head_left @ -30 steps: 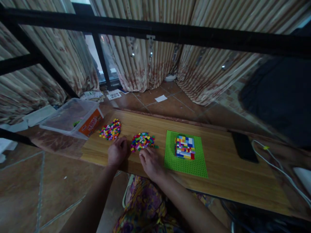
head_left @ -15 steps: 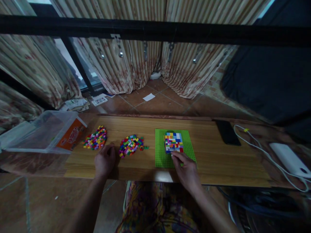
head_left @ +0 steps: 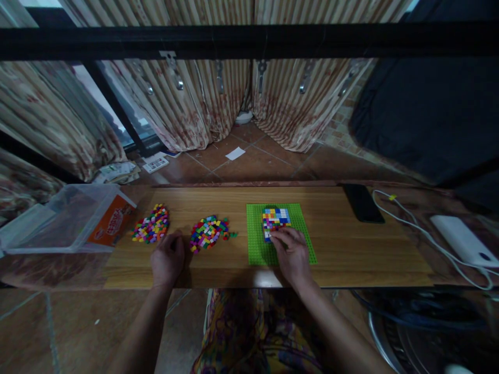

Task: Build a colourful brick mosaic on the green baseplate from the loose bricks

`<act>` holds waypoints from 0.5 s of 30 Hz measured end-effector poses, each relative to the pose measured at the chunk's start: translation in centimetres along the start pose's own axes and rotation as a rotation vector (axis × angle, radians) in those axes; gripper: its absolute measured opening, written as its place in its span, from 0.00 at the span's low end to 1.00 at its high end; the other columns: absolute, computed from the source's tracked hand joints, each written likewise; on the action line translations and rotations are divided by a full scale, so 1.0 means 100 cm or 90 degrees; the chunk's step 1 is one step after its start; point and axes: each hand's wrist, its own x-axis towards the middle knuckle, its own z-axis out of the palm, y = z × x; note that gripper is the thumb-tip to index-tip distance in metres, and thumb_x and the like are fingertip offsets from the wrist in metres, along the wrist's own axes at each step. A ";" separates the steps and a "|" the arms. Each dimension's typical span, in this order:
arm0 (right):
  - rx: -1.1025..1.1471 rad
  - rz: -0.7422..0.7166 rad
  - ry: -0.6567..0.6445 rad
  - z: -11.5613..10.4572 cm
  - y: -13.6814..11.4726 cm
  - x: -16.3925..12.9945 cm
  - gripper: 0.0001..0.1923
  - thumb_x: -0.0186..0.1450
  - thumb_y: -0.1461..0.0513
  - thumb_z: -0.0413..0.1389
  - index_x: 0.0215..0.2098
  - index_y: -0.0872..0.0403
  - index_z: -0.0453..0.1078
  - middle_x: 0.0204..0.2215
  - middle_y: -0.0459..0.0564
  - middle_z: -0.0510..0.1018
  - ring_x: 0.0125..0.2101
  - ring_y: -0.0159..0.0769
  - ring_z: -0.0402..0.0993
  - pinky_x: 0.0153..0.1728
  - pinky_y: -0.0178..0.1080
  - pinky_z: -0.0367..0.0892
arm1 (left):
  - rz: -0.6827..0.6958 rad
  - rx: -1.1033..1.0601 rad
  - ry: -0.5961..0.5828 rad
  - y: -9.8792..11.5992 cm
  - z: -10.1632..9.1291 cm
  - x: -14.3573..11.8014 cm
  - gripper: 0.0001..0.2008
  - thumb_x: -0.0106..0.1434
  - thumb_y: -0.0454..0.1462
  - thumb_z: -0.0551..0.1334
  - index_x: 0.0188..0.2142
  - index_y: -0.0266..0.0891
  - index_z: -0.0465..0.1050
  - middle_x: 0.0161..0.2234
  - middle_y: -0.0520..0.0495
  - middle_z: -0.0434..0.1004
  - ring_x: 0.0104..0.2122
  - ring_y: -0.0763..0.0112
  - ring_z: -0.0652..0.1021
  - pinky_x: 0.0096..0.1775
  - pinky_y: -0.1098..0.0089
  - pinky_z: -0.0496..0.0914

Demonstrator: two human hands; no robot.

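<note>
A green baseplate [head_left: 304,244] lies on the wooden board [head_left: 351,249] and carries a block of many-coloured small bricks [head_left: 275,217]. My right hand [head_left: 290,254] rests on the plate, its fingertips touching the near edge of that brick block; whether it holds a brick is hidden. Left of the plate lies a loose heap of coloured bricks [head_left: 208,232], and a second heap [head_left: 152,224] sits further left. My left hand [head_left: 168,258] lies curled on the board between the two heaps, nothing visible in it.
A clear plastic tub with an orange label [head_left: 74,218] stands at the board's left end. A black phone [head_left: 360,203], a white cable [head_left: 421,234] and a white power bank [head_left: 460,240] lie to the right. A black bar [head_left: 249,41] crosses overhead.
My right hand went from the middle brick heap over to the green baseplate and now presses at the brick block's near edge. My left hand stayed put. The view swung to the right.
</note>
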 end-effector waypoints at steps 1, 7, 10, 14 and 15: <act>0.003 0.001 -0.001 0.000 0.001 0.000 0.08 0.65 0.59 0.55 0.35 0.48 0.78 0.36 0.49 0.77 0.39 0.39 0.69 0.40 0.43 0.66 | -0.003 0.000 -0.001 0.000 0.000 0.000 0.13 0.61 0.42 0.54 0.37 0.40 0.75 0.38 0.43 0.79 0.37 0.63 0.78 0.37 0.68 0.69; 0.025 -0.012 -0.018 0.000 0.002 0.001 0.08 0.65 0.60 0.55 0.36 0.48 0.78 0.35 0.48 0.80 0.38 0.38 0.70 0.40 0.41 0.66 | -0.008 -0.002 -0.001 0.003 -0.002 0.000 0.13 0.61 0.42 0.54 0.37 0.40 0.75 0.37 0.44 0.79 0.35 0.64 0.78 0.36 0.70 0.68; 0.013 -0.028 -0.023 0.000 0.002 0.002 0.08 0.65 0.60 0.55 0.35 0.48 0.78 0.34 0.47 0.81 0.36 0.38 0.71 0.40 0.42 0.66 | -0.013 0.004 -0.001 0.004 -0.002 -0.001 0.13 0.61 0.42 0.55 0.37 0.40 0.75 0.38 0.44 0.79 0.34 0.65 0.78 0.35 0.70 0.68; -0.023 -0.052 -0.046 -0.001 0.003 0.003 0.09 0.65 0.61 0.54 0.34 0.48 0.77 0.33 0.47 0.81 0.35 0.37 0.72 0.40 0.42 0.64 | -0.014 0.015 -0.006 0.005 -0.002 -0.001 0.13 0.61 0.42 0.54 0.37 0.40 0.75 0.35 0.44 0.79 0.32 0.66 0.77 0.32 0.71 0.66; -0.028 -0.056 -0.048 -0.001 0.003 0.003 0.09 0.65 0.61 0.54 0.34 0.49 0.77 0.33 0.47 0.81 0.34 0.37 0.72 0.40 0.42 0.64 | -0.012 0.012 -0.006 0.005 -0.002 -0.001 0.13 0.61 0.42 0.54 0.37 0.40 0.75 0.35 0.44 0.79 0.32 0.66 0.77 0.32 0.71 0.66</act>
